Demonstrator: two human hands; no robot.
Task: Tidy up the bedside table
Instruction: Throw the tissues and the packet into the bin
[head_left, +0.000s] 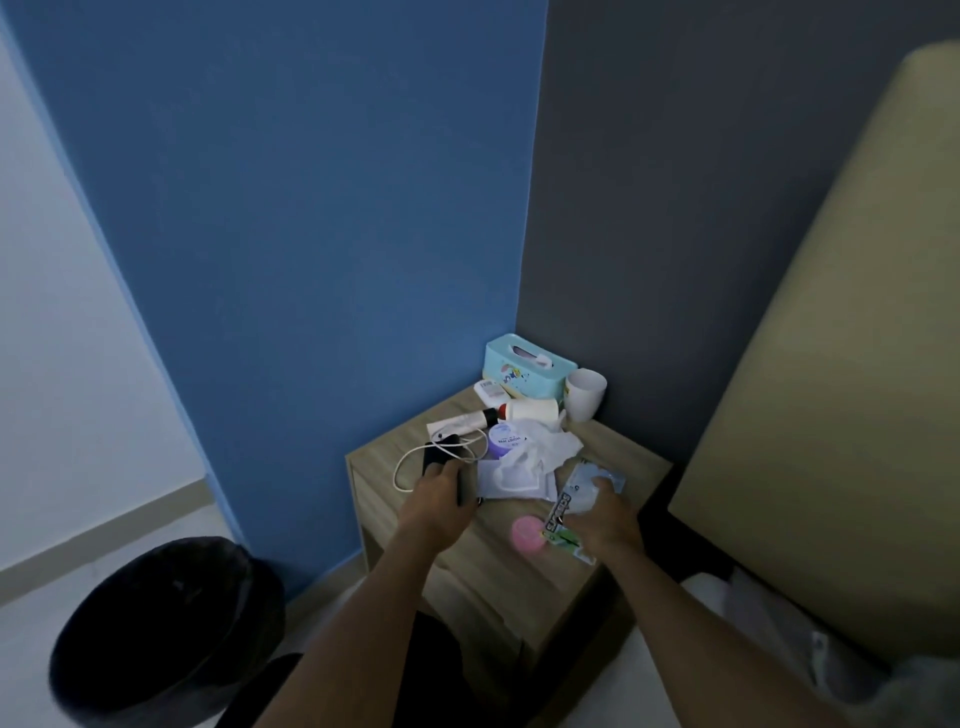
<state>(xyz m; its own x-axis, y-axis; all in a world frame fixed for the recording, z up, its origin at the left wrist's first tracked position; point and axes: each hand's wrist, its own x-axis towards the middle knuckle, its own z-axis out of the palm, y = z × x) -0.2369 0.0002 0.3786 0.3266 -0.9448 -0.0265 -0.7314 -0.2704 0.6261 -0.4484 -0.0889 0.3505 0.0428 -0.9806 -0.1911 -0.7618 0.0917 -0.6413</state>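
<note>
Our left hand (441, 491) grips a black device (439, 457); our right hand (605, 514) pinches a wrapper (563, 512). Its print and the jar (503, 439) label are unreadable.

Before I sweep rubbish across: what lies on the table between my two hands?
In the head view, a white wrapper and bare wood lie between the left hand and right hand; the pink lid sits slightly nearer you.

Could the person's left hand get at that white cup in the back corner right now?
Probably not straight away. The left hand is already closed on a dark device with a white cable, and the white bottle and crumpled tissues lie between it and the white cup.
</note>
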